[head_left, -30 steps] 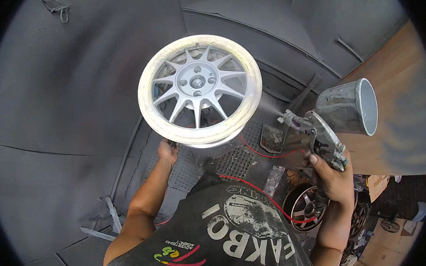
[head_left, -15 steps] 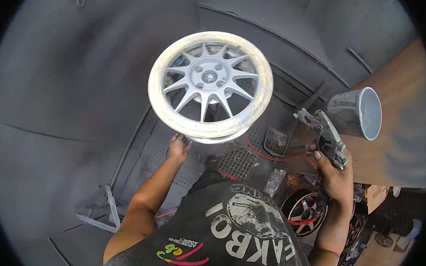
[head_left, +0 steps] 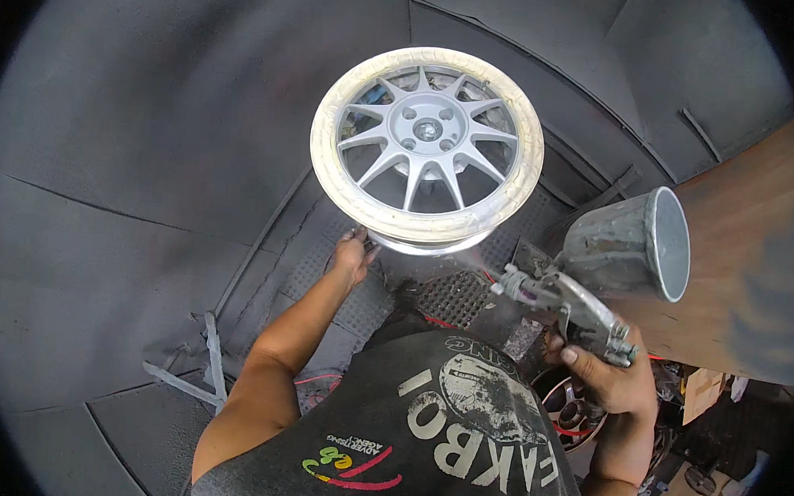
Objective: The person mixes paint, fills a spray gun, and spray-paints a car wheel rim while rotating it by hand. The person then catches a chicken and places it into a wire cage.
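Note:
A silver multi-spoke car wheel [head_left: 430,123] stands face up in front of me, its outer lip covered with cream-coloured masking tape [head_left: 330,157]. At its lower left edge, my left hand [head_left: 353,256] has its fingers curled against the underside of the rim, partly hidden there. My right hand [head_left: 612,375] is wrapped round the handle of a metal spray gun [head_left: 562,299], crusted with paint. A large grey paint cup [head_left: 611,247] sits tilted on the gun. Its nozzle points at the wheel's lower right edge, apart from it, and a faint mist shows between them.
Grey, paint-dusted walls [head_left: 151,115] surround the wheel on the left and far side. A brown board [head_left: 742,260] stands at right. Below the gun are another wheel [head_left: 569,404] and a red hose [head_left: 572,431]. A textured mat [head_left: 453,297] lies on the floor.
The spray gun has come lower and turned so its nozzle is nearer the rim, and mist now shows. My left hand stays at the rim; the whole view has shifted.

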`<action>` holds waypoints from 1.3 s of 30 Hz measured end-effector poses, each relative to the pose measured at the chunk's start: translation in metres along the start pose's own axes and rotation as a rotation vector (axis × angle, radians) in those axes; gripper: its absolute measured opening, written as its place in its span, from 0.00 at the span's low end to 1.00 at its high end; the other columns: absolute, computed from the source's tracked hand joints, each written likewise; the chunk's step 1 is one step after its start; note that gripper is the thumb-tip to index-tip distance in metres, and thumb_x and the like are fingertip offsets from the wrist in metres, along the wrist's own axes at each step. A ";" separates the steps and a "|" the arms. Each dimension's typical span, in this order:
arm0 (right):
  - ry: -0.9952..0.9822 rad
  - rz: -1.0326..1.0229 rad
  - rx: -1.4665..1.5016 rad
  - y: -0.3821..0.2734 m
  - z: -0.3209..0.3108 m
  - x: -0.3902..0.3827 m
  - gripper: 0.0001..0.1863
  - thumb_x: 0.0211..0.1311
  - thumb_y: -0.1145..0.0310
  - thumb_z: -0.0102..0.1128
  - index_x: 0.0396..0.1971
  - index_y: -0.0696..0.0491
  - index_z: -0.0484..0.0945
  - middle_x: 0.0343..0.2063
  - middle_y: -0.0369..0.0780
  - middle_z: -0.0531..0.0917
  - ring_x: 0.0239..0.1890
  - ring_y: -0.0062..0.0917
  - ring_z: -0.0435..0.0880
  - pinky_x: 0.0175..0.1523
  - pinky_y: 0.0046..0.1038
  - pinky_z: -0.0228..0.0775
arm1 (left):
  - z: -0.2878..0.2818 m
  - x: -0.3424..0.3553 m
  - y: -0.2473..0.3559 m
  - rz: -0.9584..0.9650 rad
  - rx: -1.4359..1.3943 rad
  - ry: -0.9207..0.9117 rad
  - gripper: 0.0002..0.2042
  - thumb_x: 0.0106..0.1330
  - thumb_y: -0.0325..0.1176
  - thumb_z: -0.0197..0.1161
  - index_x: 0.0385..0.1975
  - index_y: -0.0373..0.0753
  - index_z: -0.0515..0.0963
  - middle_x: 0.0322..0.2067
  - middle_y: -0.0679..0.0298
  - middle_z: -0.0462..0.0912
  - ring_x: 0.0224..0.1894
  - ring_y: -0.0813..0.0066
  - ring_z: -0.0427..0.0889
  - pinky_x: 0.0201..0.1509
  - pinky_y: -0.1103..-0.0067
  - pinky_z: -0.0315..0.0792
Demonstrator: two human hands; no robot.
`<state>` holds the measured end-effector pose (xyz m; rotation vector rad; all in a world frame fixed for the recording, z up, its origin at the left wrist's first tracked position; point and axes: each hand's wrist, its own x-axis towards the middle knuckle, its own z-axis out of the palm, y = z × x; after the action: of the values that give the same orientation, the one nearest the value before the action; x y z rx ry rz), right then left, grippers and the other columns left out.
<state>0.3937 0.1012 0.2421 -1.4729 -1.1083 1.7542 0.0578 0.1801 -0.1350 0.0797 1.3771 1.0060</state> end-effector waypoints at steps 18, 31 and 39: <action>0.227 0.009 -0.353 -0.012 0.018 0.007 0.18 0.54 0.74 0.64 0.45 0.62 0.74 0.35 0.40 0.80 0.38 0.21 0.76 0.46 0.23 0.66 | -0.022 0.003 -0.003 -0.123 -0.204 -0.085 0.11 0.66 0.37 0.51 0.44 0.40 0.70 0.35 0.66 0.75 0.36 0.72 0.77 0.44 0.76 0.75; 0.249 -0.048 -0.321 -0.002 0.014 0.010 0.16 0.54 0.76 0.62 0.43 0.62 0.74 0.34 0.40 0.80 0.35 0.21 0.75 0.42 0.23 0.67 | 0.025 -0.038 -0.041 -0.222 -0.173 -0.145 0.07 0.69 0.33 0.49 0.42 0.41 0.70 0.36 0.65 0.77 0.42 0.71 0.79 0.44 0.76 0.75; 0.182 -0.047 -0.308 -0.007 0.017 0.006 0.14 0.53 0.76 0.62 0.41 0.62 0.75 0.31 0.40 0.79 0.34 0.21 0.75 0.42 0.23 0.66 | 0.004 -0.011 -0.027 -0.204 -0.168 -0.147 0.07 0.66 0.30 0.51 0.40 0.37 0.70 0.36 0.63 0.76 0.39 0.70 0.78 0.44 0.74 0.76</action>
<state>0.3758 0.1060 0.2463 -1.7341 -1.3472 1.4300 0.0769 0.1586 -0.1420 -0.1083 1.1383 0.9216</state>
